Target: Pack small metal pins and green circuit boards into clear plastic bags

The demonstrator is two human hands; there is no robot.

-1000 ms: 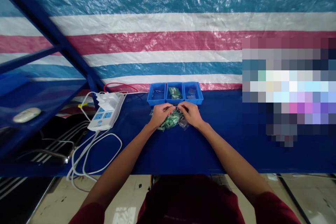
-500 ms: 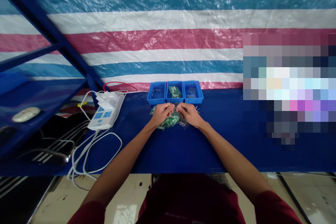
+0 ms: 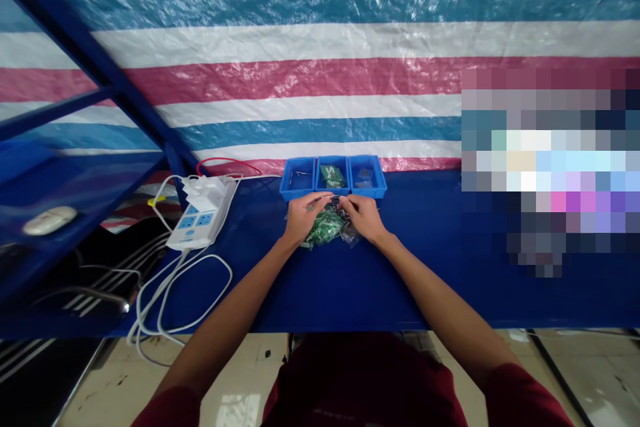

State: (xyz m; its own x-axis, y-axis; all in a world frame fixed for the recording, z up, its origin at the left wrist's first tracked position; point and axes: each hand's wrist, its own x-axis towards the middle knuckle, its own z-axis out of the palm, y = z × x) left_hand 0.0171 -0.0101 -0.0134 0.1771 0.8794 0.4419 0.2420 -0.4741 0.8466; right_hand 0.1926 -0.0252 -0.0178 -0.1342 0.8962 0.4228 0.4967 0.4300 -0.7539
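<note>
My left hand (image 3: pixel 304 215) and my right hand (image 3: pixel 366 217) are close together, just in front of the blue bins. Both have their fingers pinched. Between the fingertips shows something small, thin and dark with a light glint, too small to name. Below and between the hands lies a pile of green pieces (image 3: pixel 325 228) that look like small circuit boards in clear plastic. Beside it, partly under my right hand, is a clear bag (image 3: pixel 351 235) with dark bits. My fingers hide part of the pile.
Three joined blue bins hold thin metal pieces (image 3: pixel 300 173), green pieces (image 3: pixel 332 176) and small clear bags (image 3: pixel 364 183). At the left, a white power strip (image 3: pixel 196 227) and looped white cable (image 3: pixel 230 273) lie on the blue table (image 3: pixel 340 300). A blue metal frame (image 3: pixel 120 97) rises there.
My fingertips have shifted slightly, and a thin dark piece now shows between them. More of the green pile is uncovered. The bins and power strip stay in place.
</note>
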